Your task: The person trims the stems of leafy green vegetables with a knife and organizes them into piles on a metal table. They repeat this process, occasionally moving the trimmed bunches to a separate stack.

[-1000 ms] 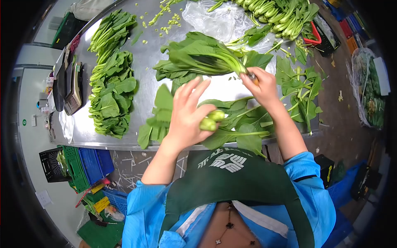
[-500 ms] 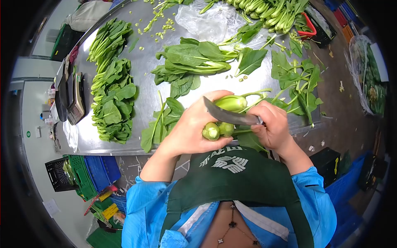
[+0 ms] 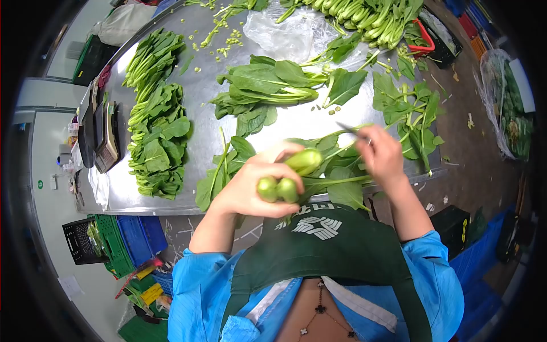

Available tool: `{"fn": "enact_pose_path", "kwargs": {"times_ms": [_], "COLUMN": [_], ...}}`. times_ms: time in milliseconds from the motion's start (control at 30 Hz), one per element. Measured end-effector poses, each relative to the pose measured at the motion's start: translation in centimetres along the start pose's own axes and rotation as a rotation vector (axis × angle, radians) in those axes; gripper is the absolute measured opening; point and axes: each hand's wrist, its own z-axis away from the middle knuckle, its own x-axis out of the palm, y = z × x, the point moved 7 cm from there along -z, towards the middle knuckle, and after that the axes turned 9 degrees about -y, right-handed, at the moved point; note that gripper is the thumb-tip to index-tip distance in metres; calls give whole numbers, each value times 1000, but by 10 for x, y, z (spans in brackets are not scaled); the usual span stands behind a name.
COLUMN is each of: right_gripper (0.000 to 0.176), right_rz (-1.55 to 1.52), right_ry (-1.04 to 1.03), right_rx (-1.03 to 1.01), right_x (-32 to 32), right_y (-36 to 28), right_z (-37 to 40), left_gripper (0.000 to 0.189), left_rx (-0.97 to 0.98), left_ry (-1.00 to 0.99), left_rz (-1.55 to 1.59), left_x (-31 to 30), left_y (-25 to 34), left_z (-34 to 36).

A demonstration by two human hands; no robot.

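My left hand point(image 3: 248, 185) is wrapped round a few thick-stemmed leafy greens point(image 3: 277, 189). Their pale green cut ends point toward the left and toward me, and their leaves trail right above the apron. My right hand point(image 3: 383, 157), slightly blurred, grips a knife point(image 3: 348, 129) just right of the greens. The dark blade points up and to the left, apart from the stem ends; most of the handle is hidden in my fingers. Beyond my hands, a bunch of leafy greens point(image 3: 273, 82) lies on the metal table point(image 3: 199, 119).
A long row of stacked greens point(image 3: 159, 131) runs along the table's left side, beside a scale point(image 3: 105, 137). Loose leaves point(image 3: 419, 114) lie at the right. Clear plastic point(image 3: 279, 37), trimmings and a big heap of greens point(image 3: 370, 17) are at the back.
The knife has moved away from the held greens, up and right, with my right hand. My left hand has shifted slightly left and down with the greens.
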Motion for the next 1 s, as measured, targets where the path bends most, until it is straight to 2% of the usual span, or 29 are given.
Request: {"fn": "enact_pose_path", "kwargs": {"times_ms": [33,67,100,167,200,233,300,333,367,400,433,467,533,567,633,667,733,800,867,900,967,1000], "right_gripper": [26,23,23,29,40,40,34,34,30,27,27,26,23,23,20,17,17,17,18,18,19,19], "right_rz": [-103,-206,-212,-1049,-1118,-1144,-971,-971,-855,-739,-742,-687,-543,-545,-704,-729,-747,-764,-1033,-1037,-861,-870], "right_ry": [47,91,81,80,-102,-183,-219,-222,-138,-57,-63,-25,58,58,-87,-166,-169,-169,-113,-131,-397,-421], "right_rx": [209,415,405,418,301,289,120,112,88,65,59,81,57,51,265,278,285,292,421,392,340,302], "right_x": [6,11,13,28,29,29,25,27,22,17,19,18,16,14,21,20,23,26,33,30,32,34], "right_y": [28,53,44,12,-4,-16,-21,-19,-15,-14,-18,-22,-26,-26,-12,-12,-11,-12,-7,-8,-12,-14], "right_z": [9,16,8,-8,-21,-33,-46,-50,-53,-55,-57,-59,-61,-62,-57,-57,-56,-54,-56,-59,-58,-61], "left_gripper": [27,30,30,31,32,32,31,31,31,31,32,29,29,28,28,29,29,28,27,27,26,25], "left_rx": [-27,24,19,34,63,65,98,-6,-4,27,56,-11,-44,-71,-58,-46,-34,-23,-15,-16,-49,-107], "left_ry": [-8,-56,-42,-87,-132,-133,-214,-133,-126,-24,77,109,111,101,126,88,49,145,151,169,102,69], "left_rz": [151,120,120,363,431,426,656,642,638,524,411,243,171,97,105,73,46,3,-34,-73,42,129], "left_x": [-3,-2,-2,7,12,12,18,13,11,4,-3,-4,-5,-6,-10,-11,-9,-11,-11,-13,-14,-14], "left_y": [-6,-9,-14,-22,-29,-35,-38,-40,-37,-34,-29,-26,-19,-19,-19,-17,-13,-9,-6,-4,-11,-17], "left_z": [5,6,5,-2,-3,-5,-6,-3,-3,-3,-1,0,-3,-5,-5,-6,-7,-8,-9,-7,2,7]}}
